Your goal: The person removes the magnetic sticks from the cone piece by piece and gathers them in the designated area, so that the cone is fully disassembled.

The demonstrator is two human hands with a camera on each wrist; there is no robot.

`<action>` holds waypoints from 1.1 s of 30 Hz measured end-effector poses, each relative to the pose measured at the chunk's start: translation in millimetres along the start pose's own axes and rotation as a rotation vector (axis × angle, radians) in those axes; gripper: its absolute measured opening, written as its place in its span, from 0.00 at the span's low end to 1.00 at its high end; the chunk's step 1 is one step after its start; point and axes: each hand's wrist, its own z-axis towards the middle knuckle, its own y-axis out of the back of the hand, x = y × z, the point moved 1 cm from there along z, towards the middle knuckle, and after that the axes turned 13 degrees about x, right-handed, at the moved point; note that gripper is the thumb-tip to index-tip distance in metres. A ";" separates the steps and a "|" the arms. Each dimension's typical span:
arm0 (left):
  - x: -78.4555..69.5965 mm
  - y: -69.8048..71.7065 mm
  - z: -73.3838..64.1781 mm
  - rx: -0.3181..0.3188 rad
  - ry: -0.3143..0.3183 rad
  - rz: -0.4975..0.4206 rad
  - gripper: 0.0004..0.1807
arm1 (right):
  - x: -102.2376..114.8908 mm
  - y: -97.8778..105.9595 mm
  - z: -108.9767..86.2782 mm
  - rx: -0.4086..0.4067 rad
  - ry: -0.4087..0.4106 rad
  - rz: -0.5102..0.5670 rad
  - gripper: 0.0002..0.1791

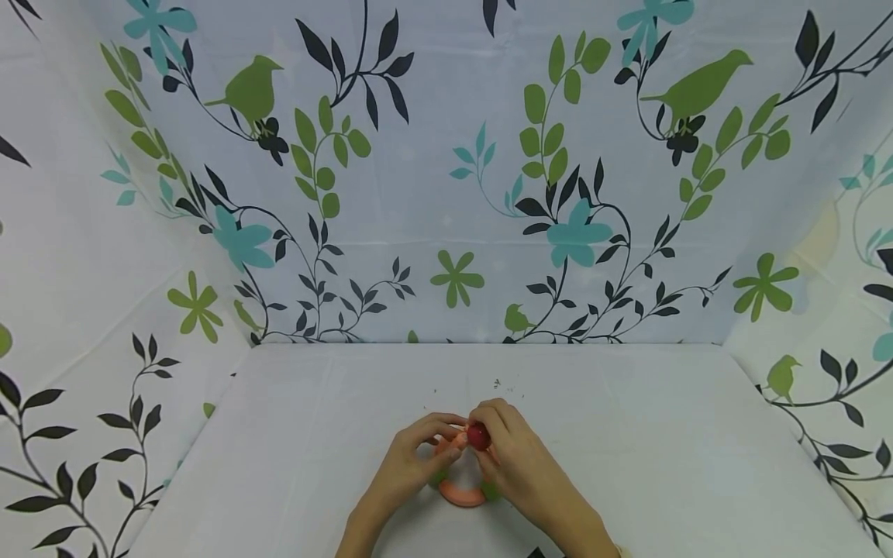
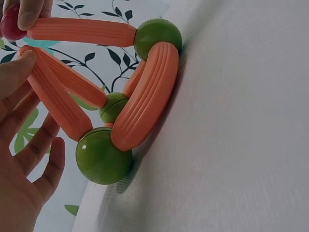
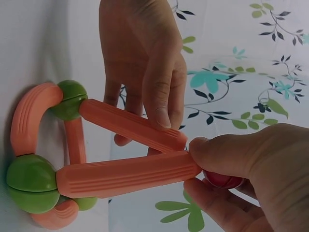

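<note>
A toy frame of orange ribbed rods and green balls stands on the white tabletop between my hands. Its base shows a curved orange rod point(image 1: 462, 494) and, in the left wrist view, a green ball point(image 2: 104, 155). Straight orange rods point(image 3: 130, 173) slope up from the green balls and come together at the top. My left hand point(image 1: 417, 456) pinches upper rod ends between thumb and fingers. My right hand point(image 1: 519, 461) grips a red ball point(image 1: 478, 435), its thumb lying over the end of one straight rod beside the ball.
The white tabletop point(image 1: 663, 434) spreads around both hands. Small dark specks point(image 1: 497, 383) lie just beyond them. A cloth printed with leaves and birds point(image 1: 446, 194) rises behind the table and at both sides. A small dark object point(image 1: 536, 552) shows at the bottom edge.
</note>
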 end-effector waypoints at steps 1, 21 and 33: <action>0.4 -0.1 0.0 0.003 0.003 -0.004 0.07 | 0.0 -0.1 0.1 0.000 0.001 0.000 0.26; 2.0 0.4 -0.8 0.020 0.040 -0.015 0.08 | -2.9 -2.7 0.0 -0.034 -0.008 0.125 0.27; 4.4 -0.6 -0.4 0.021 0.031 -0.011 0.09 | -41.7 9.7 -6.3 -0.096 -0.132 0.187 0.30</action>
